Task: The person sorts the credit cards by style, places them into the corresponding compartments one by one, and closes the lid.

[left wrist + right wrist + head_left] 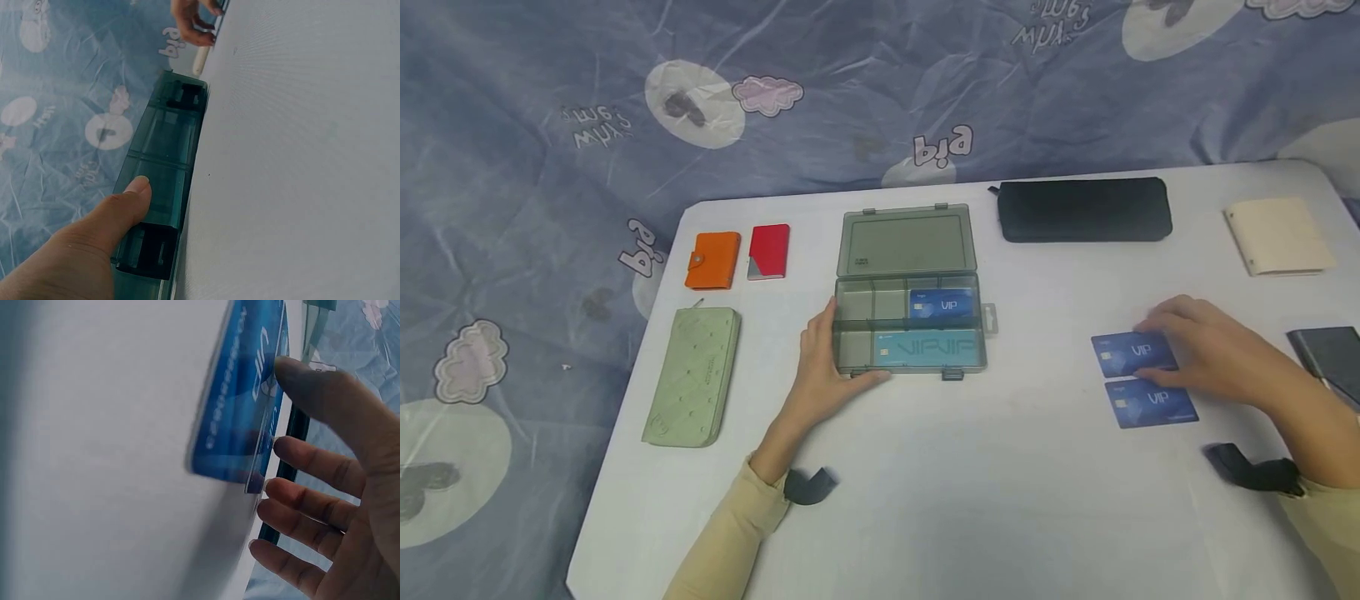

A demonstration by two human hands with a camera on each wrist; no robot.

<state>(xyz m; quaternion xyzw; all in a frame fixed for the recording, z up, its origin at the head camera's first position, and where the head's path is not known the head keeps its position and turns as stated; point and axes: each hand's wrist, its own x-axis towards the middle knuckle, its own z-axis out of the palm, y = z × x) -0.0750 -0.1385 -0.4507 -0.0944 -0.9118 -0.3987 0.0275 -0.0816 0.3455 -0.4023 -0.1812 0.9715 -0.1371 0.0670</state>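
In the head view a translucent green plastic box [910, 323] lies with its lid open, its compartments holding a blue VIP card [942, 304] above a pair of overlapping cards [895, 350] seen through the plastic. My left hand [820, 367] holds the box's near left corner, fingers along the side; the left wrist view shows the thumb [134, 194] on the front wall near a latch. At the right, my right hand [1202, 350] pinches the upper blue VIP card [1123, 354] by its edges between thumb and fingers. Just below it lies another VIP card [1152, 403].
Left of the box are an orange card holder [713, 260], a red card case [769, 251] and a green wallet [692, 377]. A black pouch [1084, 210] lies at the back. A cream notebook [1279, 236] and a black wallet [1328, 357] are at the right.
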